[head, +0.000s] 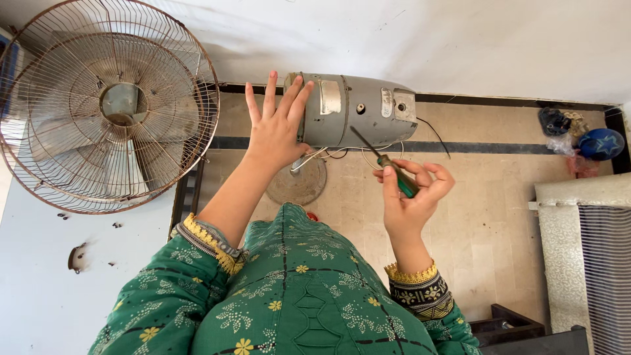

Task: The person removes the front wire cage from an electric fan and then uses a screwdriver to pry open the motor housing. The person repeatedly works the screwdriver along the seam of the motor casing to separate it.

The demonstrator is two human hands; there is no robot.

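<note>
**Fan motor housing out on its stand, screwdriver in hand**

So here's the view looking straight down. The grey fan motor housing [351, 110] sits on top of its stand, lying sideways right up near the white wall [460, 39], with the round stand base [299, 184] visible below it on the tiled floor [486, 217]. A few thin wires [332, 154] dangle out from the underside of the housing, and a black one trails off to the right.

The left hand [275, 128] is pressed flat against the left end of the housing, fingers spread wide and straight, not gripping anything, just bracing it. The right hand [411, 194] is curled around a green-handled screwdriver [388, 164], fingers wrapped on the handle with the thumb on top. The metal shaft points up and left, and its tip lies over the lower front of the housing; can't tell whether it's actually touching.

The rusty wire fan cage [108, 105], blades inside it, leans off to the left, well apart from the housing. Over in the far right corner there's a dark blue ball with a star on it [601, 143] next to some crumpled bags. Both arms are in green floral sleeves with yellow trim at the cuffs.
</note>
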